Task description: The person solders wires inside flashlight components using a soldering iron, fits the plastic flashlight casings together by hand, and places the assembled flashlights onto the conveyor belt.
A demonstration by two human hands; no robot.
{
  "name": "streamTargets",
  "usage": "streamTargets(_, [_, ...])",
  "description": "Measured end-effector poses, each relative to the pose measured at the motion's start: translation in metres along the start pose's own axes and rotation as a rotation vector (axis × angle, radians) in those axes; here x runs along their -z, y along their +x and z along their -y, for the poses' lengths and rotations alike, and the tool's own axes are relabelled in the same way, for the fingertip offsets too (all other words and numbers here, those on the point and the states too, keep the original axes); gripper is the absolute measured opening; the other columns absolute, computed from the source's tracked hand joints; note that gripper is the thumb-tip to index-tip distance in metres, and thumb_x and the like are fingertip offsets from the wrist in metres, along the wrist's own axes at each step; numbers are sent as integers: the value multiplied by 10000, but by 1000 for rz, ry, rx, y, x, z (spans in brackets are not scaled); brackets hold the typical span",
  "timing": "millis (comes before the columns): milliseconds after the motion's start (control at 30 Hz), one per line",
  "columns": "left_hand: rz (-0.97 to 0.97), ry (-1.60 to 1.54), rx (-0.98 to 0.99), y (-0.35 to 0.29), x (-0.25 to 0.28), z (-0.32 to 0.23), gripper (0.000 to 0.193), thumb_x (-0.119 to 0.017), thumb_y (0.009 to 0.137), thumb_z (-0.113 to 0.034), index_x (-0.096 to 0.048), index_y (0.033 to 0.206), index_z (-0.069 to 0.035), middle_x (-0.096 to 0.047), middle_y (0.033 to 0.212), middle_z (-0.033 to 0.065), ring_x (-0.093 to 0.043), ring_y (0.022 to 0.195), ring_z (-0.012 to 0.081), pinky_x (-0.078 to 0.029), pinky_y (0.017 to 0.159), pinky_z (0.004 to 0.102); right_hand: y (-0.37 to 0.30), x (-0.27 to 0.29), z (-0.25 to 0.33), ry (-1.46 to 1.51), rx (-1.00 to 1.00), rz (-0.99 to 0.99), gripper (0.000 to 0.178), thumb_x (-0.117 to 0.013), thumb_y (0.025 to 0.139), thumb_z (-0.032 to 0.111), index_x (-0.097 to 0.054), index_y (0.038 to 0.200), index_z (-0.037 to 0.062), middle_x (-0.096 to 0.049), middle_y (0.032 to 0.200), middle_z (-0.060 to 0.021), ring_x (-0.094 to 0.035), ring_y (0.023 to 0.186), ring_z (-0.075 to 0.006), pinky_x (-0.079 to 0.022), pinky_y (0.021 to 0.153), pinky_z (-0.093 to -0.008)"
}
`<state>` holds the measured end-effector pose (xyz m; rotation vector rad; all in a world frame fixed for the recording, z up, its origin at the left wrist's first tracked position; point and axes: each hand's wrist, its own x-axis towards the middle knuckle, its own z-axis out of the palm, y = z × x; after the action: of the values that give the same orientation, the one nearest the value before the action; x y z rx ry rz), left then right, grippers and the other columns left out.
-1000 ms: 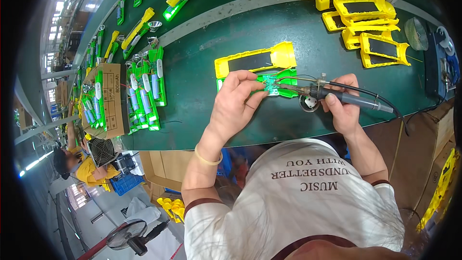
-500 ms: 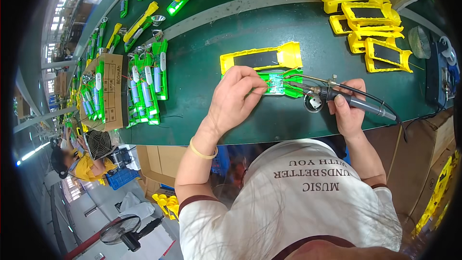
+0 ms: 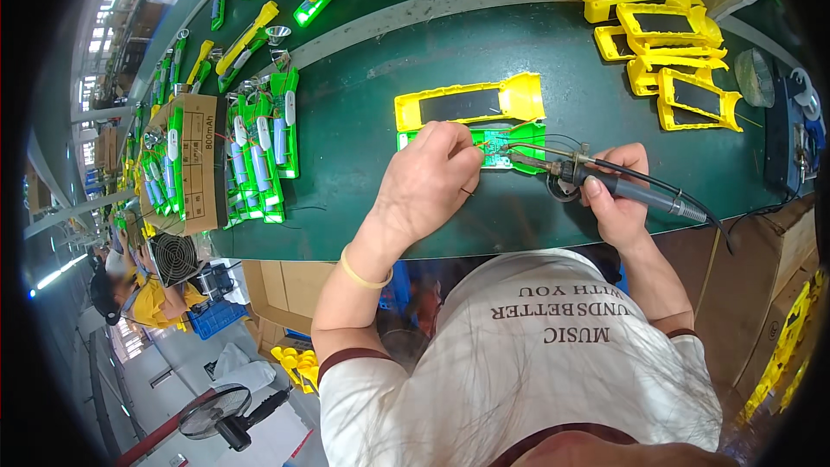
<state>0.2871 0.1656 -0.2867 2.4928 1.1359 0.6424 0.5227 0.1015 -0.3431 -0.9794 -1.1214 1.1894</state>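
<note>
In my right hand (image 3: 621, 195) is a soldering iron (image 3: 644, 192), its tip pointing left at a small green circuit board (image 3: 494, 143). A thin metal feed tube runs along the iron. The board lies in a bright green plastic casing half (image 3: 529, 135), flat on the bench. My left hand (image 3: 432, 175) covers the casing's left part, fingers pinched on a thin wire by the board; the fingertips partly hide it. Just beyond lies a yellow casing half (image 3: 522, 97) with a dark panel. A small round reflector cup (image 3: 562, 190) sits under the iron, partly hidden.
Yellow casing halves (image 3: 666, 24) are piled at the far right, near a dark soldering station (image 3: 785, 134). At left, green casings with blue cells (image 3: 261, 160) stand beside a cardboard box (image 3: 201, 169). More assemblies lie on the green bench (image 3: 363, 78) beyond a pale strip.
My left hand has curled closer and shifted slightly at the board. The iron's tip has drawn back a little to the right and lower, uncovering more of the board.
</note>
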Motion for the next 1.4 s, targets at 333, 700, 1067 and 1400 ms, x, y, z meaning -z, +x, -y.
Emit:
streamTargets(333, [3,58,-33,1,-1,-3,135,-644,645,28,-550,723,-31,-493,781,74,-533,650,211,-468,553,303,0,1,-1,9,14,-14,285,-610,797,52,-354,922,43,-517,853,-82,-462,713,-80,-412,635,-226])
streamTargets(700, [-27,84,-75,1,-3,-4,145,-631,629,48,-524,695,-25,-480,771,76,-521,642,213,-461,537,302,3,-1,-2,-60,-27,-4,284,-616,810,98,-353,907,55,-505,806,-64,-460,642,-70,-405,564,-208])
streamTargets(1067, [-39,79,-88,2,-4,-3,160,-634,632,43,-503,691,-27,-479,770,80,-519,649,222,-460,541,315,4,1,6,103,57,-63,294,-607,822,110,-347,948,54,-511,784,-71,-467,583,-78,-409,515,-203])
streamTargets(1400, [-28,127,-62,-1,2,-5,183,-669,657,-18,-557,799,-43,-515,858,92,-533,730,256,-472,612,325,2,1,6,149,54,-119,286,-600,825,116,-353,958,57,-497,799,-68,-462,580,-79,-401,514,-197])
